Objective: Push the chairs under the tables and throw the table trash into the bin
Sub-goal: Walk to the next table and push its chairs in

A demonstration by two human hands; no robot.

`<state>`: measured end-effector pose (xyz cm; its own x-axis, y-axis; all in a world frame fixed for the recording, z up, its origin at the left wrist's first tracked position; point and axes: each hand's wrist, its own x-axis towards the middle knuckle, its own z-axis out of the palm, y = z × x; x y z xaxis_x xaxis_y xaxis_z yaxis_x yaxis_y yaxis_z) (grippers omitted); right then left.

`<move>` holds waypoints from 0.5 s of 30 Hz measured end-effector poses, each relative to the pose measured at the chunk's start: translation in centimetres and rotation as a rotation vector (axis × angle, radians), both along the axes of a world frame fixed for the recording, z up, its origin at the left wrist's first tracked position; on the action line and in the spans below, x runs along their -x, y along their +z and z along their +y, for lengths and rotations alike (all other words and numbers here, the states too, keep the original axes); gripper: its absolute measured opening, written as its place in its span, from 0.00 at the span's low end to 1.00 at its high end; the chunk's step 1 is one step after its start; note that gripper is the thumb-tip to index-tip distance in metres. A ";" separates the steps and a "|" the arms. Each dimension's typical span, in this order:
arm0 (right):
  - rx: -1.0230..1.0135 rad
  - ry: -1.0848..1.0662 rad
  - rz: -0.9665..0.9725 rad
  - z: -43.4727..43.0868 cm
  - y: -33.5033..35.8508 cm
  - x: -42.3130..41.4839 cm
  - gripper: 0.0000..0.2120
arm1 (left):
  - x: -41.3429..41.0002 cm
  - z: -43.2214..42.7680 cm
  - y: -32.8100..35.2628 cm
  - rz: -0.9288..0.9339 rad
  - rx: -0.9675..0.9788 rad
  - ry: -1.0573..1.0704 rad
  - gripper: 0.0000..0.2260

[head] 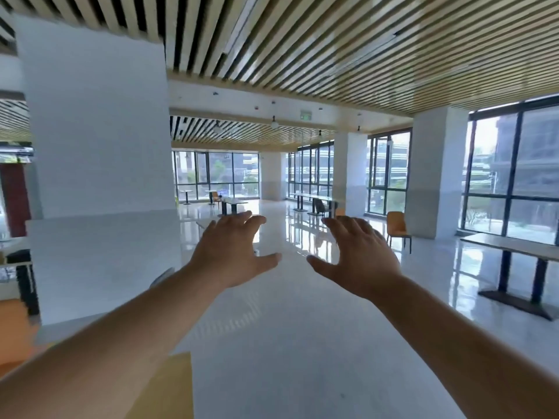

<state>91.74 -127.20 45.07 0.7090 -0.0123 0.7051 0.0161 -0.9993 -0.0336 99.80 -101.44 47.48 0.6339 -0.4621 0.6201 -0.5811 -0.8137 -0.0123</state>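
My left hand (233, 252) and my right hand (360, 255) are stretched out in front of me at chest height, palms down, fingers spread, holding nothing. Beyond my right hand an orange chair (397, 229) stands alone on the shiny floor beside a white pillar, away from any table. A long table (511, 247) on dark legs stands at the right. Farther back are a table (233, 202) with an orange chair (215, 197) and a long table (311, 197) by the windows with a dark chair (319, 207). No trash or bin is visible.
A wide white pillar (96, 146) fills the left side, close to my left arm. An orange seat edge (15, 322) and a dark table leg show at far left. A yellowish surface (172, 388) lies below my left forearm. Open glossy floor runs ahead between the pillars.
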 end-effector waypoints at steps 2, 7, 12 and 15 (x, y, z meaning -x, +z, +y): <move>0.017 -0.009 0.001 -2.2 0.2 -2.4 0.44 | -2.6 -3.1 -0.3 0.001 -0.014 -0.023 0.42; 0.114 -0.043 0.015 -5.8 -0.2 -10.9 0.44 | -12.2 -8.7 -2.4 -0.007 -0.025 -0.035 0.44; 0.151 -0.098 0.062 -9.6 -0.2 -21.3 0.44 | -24.8 -12.2 -4.2 0.010 0.009 -0.104 0.46; 0.182 -0.165 0.131 -12.5 0.9 -27.1 0.45 | -32.4 -14.0 -4.1 0.044 -0.039 -0.114 0.47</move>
